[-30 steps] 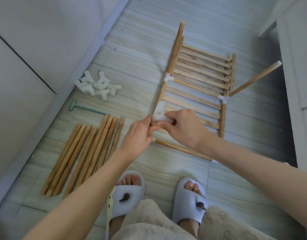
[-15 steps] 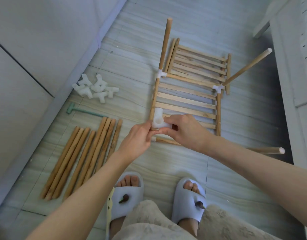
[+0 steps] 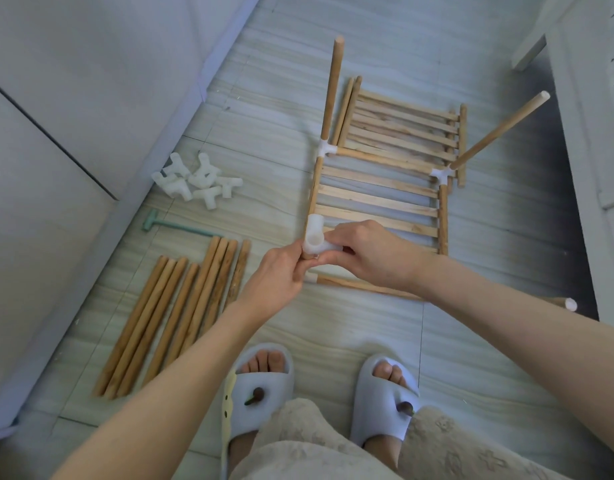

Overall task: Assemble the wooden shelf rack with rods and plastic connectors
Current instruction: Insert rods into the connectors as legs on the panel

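Note:
A slatted wooden shelf panel [image 3: 378,202] lies on the floor ahead of me, with white connectors at its far corners [image 3: 325,148] [image 3: 442,174] and a rod standing up from each. At its near left corner sits a white plastic connector [image 3: 314,237]. My right hand [image 3: 371,256] grips that connector from the right. My left hand [image 3: 279,277] pinches the rod end just under it. A second slatted panel [image 3: 402,129] lies further back. Several loose rods [image 3: 180,313] lie on the floor to the left.
A pile of spare white connectors [image 3: 198,181] and a green mallet [image 3: 173,226] lie left of the panel, near the wall [image 3: 90,98]. White furniture [image 3: 589,133] stands on the right. Another rod end [image 3: 565,303] shows beyond my right forearm. My slippered feet [image 3: 260,386] are below.
The far corner rods have swung more upright as the frame tilted. Both hands stay on the near left connector, which has shifted slightly.

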Demonstrator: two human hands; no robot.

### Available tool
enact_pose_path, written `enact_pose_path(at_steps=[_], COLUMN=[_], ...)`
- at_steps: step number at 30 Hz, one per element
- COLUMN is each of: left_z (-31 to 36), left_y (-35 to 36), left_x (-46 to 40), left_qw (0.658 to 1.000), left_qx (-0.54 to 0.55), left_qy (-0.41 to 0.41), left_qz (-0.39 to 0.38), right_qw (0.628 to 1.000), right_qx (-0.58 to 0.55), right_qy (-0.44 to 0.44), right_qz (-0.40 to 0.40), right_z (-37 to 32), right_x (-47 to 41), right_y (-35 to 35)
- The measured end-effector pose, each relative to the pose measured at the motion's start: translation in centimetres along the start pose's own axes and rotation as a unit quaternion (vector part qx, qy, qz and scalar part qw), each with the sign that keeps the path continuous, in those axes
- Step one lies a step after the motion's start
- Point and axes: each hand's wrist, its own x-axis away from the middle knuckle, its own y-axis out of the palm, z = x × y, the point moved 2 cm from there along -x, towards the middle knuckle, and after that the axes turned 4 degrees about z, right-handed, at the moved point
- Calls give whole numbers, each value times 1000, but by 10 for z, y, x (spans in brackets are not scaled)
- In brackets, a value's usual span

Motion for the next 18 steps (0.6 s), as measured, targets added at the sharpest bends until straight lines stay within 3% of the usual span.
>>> enact_pose_path(at_steps=[7,11,15,18], left_z=[-1,-3,5,9], left_y=[-1,0,2,1], left_x=[1,5,12,19], left_qw=[1000,997,993,993], left_qx=[10,69,93,89], left_qy=[-7,-44,-57,-71], left_qz=[-14,3,50,36], right_qw=[1000,999,999,997], right_qx=[13,-20,19,31], right_qy=[-18,10,30,65], right_qz=[19,28,16,-7], right_z=[2,3,5,2], right_x=[2,3,7,13], right_y=[1,8,8,11])
